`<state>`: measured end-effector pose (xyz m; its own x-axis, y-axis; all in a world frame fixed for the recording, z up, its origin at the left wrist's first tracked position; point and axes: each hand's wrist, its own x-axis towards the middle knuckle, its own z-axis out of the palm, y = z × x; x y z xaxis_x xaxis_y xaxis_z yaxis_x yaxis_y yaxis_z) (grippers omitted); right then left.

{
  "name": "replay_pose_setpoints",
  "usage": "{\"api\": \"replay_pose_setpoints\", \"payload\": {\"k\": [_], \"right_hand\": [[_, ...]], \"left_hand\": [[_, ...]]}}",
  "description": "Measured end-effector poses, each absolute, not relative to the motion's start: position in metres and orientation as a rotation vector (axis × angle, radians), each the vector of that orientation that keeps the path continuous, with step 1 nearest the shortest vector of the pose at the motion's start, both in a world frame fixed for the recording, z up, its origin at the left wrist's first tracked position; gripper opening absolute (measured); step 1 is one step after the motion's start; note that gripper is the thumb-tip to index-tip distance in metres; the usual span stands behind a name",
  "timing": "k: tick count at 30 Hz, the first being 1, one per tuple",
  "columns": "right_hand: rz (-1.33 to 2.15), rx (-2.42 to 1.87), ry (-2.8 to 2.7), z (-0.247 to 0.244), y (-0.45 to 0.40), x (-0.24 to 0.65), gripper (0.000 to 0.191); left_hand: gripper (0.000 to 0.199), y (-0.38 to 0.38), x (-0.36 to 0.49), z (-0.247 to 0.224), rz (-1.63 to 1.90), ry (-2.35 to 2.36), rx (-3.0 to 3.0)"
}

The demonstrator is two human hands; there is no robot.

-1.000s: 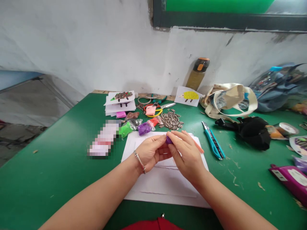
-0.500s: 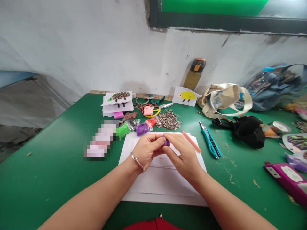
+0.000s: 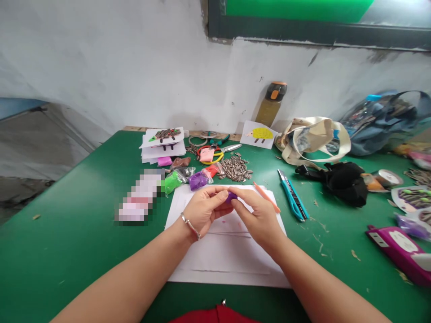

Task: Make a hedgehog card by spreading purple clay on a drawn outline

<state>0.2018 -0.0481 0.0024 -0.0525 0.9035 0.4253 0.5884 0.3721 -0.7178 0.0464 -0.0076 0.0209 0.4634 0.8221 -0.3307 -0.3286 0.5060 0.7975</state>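
Note:
Between the fingertips of both hands is a small lump of purple modelling clay [image 3: 230, 197]. My left hand [image 3: 207, 207], with a silver bangle at the wrist, pinches it from the left with thumb and fingers. From the right, my right hand [image 3: 261, 217] closes thumb and forefinger on the same lump. Both hands are above a stack of white paper [image 3: 232, 258]. An orange clay tool [image 3: 266, 196] lies at the paper's right edge, partly behind my right hand. Just beyond the paper are a bag of purple clay [image 3: 199, 180] and a bag of green clay [image 3: 172, 181].
Sunflower seeds [image 3: 235, 168] lie heaped near scissors [image 3: 215, 157]. A blue utility knife [image 3: 293, 196] is to the right, with a black pouch [image 3: 346, 183] behind it. Hedgehog pictures [image 3: 163, 139] are stacked at back left. A bottle [image 3: 270, 104] stands against the wall. A magenta case [image 3: 400, 251] sits far right.
My right thumb and forefinger have closed in on the purple clay, where the right fingers were straighter before. The whole view has shifted slightly.

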Motion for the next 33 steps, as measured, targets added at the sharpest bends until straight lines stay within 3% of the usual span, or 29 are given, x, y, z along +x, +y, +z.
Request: {"api": "replay_pose_setpoints", "payload": {"k": [6, 13, 16, 30, 33], "right_hand": [[0.294, -1.188, -1.829, 0.006, -0.048, 0.200, 0.029], [0.301, -1.235, -1.735, 0.002, -0.050, 0.201, 0.028], [0.375, -1.298, -1.679, 0.001, -0.050, 0.202, 0.033], [0.751, -1.358, -1.532, 0.013, -0.049, 0.202, 0.013], [1.019, -1.329, -1.349, 0.013, -0.046, 0.204, 0.028]], "left_hand": [[0.052, -0.008, 0.048, 0.021, 0.789, 0.865, 0.677], [0.037, -0.007, 0.045, 0.020, 0.669, 0.744, 0.763], [0.035, -0.006, 0.044, 0.020, 0.700, 0.779, 0.781], [0.036, -0.002, 0.041, 0.021, 0.771, 0.886, 1.046], [0.035, 0.000, 0.040, 0.021, 0.759, 0.888, 1.058]]}}
